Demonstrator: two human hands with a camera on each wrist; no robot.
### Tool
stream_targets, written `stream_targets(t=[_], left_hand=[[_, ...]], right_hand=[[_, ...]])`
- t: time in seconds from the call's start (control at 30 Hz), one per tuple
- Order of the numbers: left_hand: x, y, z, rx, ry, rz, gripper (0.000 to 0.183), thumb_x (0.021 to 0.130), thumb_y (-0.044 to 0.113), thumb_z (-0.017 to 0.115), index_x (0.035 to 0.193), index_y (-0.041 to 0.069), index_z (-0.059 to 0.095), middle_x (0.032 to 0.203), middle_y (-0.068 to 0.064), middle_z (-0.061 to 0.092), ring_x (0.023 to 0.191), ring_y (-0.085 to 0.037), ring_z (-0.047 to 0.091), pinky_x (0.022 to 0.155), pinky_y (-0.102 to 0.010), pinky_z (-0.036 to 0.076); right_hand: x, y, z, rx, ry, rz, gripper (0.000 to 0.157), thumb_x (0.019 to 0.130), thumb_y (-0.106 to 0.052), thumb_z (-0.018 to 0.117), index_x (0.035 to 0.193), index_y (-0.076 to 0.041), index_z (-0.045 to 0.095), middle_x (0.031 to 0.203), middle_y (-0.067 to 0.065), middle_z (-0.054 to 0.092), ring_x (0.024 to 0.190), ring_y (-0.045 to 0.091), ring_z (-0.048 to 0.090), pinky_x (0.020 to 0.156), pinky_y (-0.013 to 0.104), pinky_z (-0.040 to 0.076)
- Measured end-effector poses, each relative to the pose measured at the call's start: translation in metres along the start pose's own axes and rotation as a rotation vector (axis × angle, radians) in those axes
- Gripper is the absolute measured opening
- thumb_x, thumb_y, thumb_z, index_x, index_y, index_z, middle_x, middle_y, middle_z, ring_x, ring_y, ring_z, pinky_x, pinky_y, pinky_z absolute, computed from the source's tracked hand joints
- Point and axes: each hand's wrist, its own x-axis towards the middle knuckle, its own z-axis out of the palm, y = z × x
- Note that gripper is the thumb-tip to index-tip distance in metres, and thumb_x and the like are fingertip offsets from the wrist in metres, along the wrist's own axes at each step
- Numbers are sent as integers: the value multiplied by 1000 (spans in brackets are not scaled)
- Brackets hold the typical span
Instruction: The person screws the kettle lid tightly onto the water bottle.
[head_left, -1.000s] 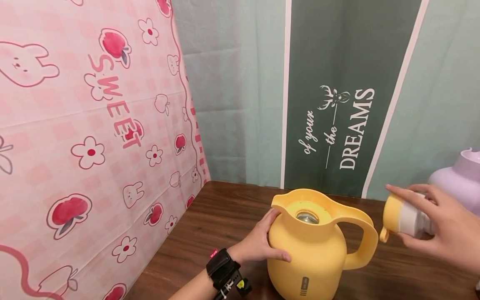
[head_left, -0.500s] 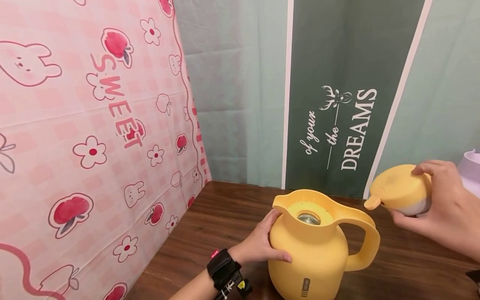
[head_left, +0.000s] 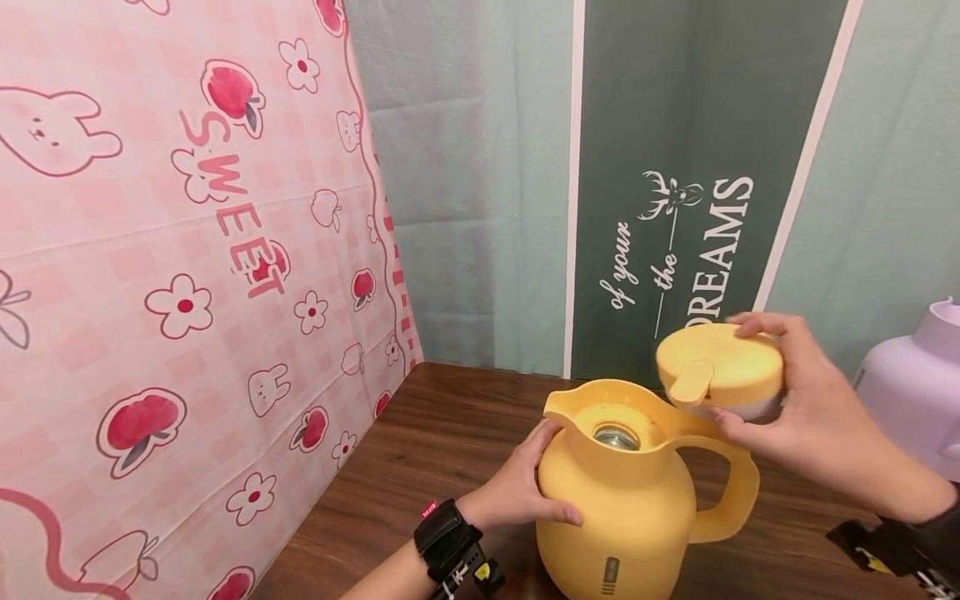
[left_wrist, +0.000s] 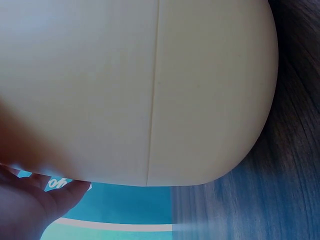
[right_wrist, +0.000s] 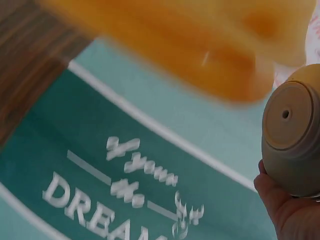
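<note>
A yellow thermos jug (head_left: 615, 508) stands upright on the table with its round mouth uncovered. My left hand (head_left: 521, 487) holds the jug's left side, thumb across the front and fingers towards the back. In the left wrist view the pale jug body (left_wrist: 200, 95) fills most of the picture, with fingers (left_wrist: 70, 197) along its edge. My right hand (head_left: 795, 392) grips the jug's lid (head_left: 720, 362), yellow on top with a white lower part and a small tab. The lid is close over the handle, right of the mouth. Its round underside (right_wrist: 289, 116) with a small hole shows in the right wrist view.
A light purple jug (head_left: 911, 383) stands at the right, behind my right forearm. The brown wooden table (head_left: 390, 467) meets a green curtain (head_left: 465, 275) with lettering at the back and a pink patterned cloth (head_left: 187, 350) on the left.
My right hand has carried the lid leftward to the jug and turned it from sideways to nearly level, top up. My left hand and the yellow jug have stayed in place.
</note>
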Motion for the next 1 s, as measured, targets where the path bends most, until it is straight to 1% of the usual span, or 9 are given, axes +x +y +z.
stream_targets(t=[0.1,0.2,0.27,0.33,0.4,0.47,0.53,0.7,1.0], left_hand=[[0,0,0,19,9,27,91,68,73,63,142,31,29,136,6,37,124,-13,40,103,-31,35],[1,0,0,24,15,43,91,69,72,64,142,30,29,135,6,38,123,-13,41,102,-31,36],[0,-1,1,13,14,38,91,69,71,65,142,30,29,134,6,37,122,-13,42,102,-30,37],[0,0,1,-1,14,23,92,69,71,65,142,30,28,135,6,37,122,-13,42,100,-30,38],[0,0,2,-8,14,14,92,69,70,65,143,30,28,135,6,37,121,-13,43,99,-30,39],[0,0,2,-16,11,3,92,69,70,65,143,30,28,135,6,37,121,-13,43,99,-30,40],[0,-1,3,-21,7,-5,92,69,70,65,143,30,28,136,6,36,122,-12,42,99,-30,40],[0,-1,3,-28,4,-17,93,69,71,65,143,30,27,136,7,36,122,-12,42,99,-30,40],[0,-1,3,-26,16,6,94,69,71,65,144,29,27,136,6,36,120,-12,44,98,-31,41]], right_hand=[[3,-8,10,75,-67,-19,89,49,11,84,126,2,40,129,-6,48,107,-1,47,82,7,34],[7,-15,20,160,-138,-10,98,55,9,84,139,-7,37,127,-3,48,101,5,51,80,9,39],[9,-19,26,167,-175,-12,101,58,3,87,144,-14,37,125,-4,47,100,7,50,80,10,39],[11,-21,32,160,-201,-20,96,61,-4,89,143,-19,42,125,-4,46,103,8,49,82,11,38],[11,-21,37,123,-209,-45,88,61,-12,90,138,-22,50,124,-6,46,104,7,47,83,11,37],[11,-21,41,100,-212,-66,80,62,-16,91,133,-23,56,123,-7,45,106,6,46,84,10,36],[10,-20,43,89,-219,-75,77,63,-19,91,132,-25,57,122,-8,45,106,6,46,84,9,36],[8,-19,44,89,-259,-102,76,66,-23,89,134,-25,54,123,-8,44,106,6,46,82,10,40],[9,-21,45,118,-330,-136,72,73,-22,84,137,-21,51,126,-5,42,102,7,49,76,15,45]])
